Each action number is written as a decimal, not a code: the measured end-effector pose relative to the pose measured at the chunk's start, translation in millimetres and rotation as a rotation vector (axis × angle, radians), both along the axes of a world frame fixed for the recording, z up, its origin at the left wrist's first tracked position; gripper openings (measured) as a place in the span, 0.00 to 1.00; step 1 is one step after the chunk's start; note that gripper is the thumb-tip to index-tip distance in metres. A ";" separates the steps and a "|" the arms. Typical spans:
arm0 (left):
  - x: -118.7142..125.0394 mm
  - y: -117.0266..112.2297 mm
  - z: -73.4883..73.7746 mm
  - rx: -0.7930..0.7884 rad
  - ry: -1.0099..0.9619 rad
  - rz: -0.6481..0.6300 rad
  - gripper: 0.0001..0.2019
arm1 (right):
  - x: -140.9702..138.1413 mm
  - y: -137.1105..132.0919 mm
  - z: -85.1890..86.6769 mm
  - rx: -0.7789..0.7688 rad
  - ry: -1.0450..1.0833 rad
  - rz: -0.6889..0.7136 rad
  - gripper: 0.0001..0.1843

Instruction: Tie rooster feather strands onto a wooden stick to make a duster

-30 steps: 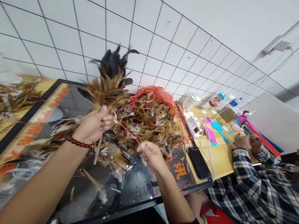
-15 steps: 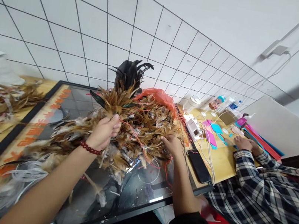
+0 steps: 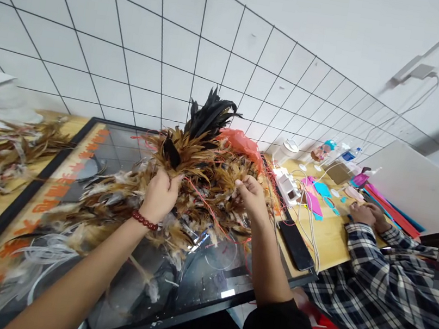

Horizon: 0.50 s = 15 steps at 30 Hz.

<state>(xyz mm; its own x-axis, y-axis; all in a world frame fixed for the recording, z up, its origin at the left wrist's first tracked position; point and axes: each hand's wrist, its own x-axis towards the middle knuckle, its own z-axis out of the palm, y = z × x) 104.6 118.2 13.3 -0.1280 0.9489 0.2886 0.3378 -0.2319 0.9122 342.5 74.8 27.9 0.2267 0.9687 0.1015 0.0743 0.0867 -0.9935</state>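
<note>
My left hand (image 3: 160,195), with a red bead bracelet (image 3: 145,220) at the wrist, is closed round the base of a feather bunch (image 3: 192,152). The bunch stands upright, with golden-brown feathers below and long black ones at the top. To its right, my right hand (image 3: 253,198) is closed in a pinch at a tuft of brown feathers (image 3: 229,179); the quills between its fingers are hidden. Beneath both hands spreads a loose feather pile (image 3: 116,193) on a black-framed glass top (image 3: 209,289). A thin red string (image 3: 207,206) runs across the pile.
A crumpled red plastic bag (image 3: 241,141) lies behind the pile. On the right are a black phone (image 3: 295,244), a white power strip (image 3: 287,187) with cables, and coloured felt pieces (image 3: 323,190). Beyond sits a person in a plaid shirt (image 3: 381,298). A white spool (image 3: 1,96) stands left.
My left hand has shifted slightly right, and the feather bunch now leans right with its black tips. My right hand has risen from the pile with its fingers pinched.
</note>
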 end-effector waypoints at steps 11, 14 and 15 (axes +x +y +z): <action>-2.9 -11.5 0.9 0.099 0.403 0.039 0.07 | 9.5 17.5 -5.8 0.025 0.022 -0.030 0.20; -3.5 -7.3 3.0 0.033 0.276 0.022 0.09 | 14.2 18.9 -6.6 0.018 0.035 -0.012 0.19; -3.9 -5.0 3.8 -0.002 0.169 0.008 0.10 | 16.6 20.3 -6.1 0.033 0.002 -0.016 0.18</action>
<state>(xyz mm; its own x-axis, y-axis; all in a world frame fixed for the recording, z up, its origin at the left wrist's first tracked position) 100.7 113.2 17.1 -0.0854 0.9486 0.3047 0.4884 -0.2267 0.8427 359.1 95.1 21.8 0.2420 0.9612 0.1323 0.0734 0.1178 -0.9903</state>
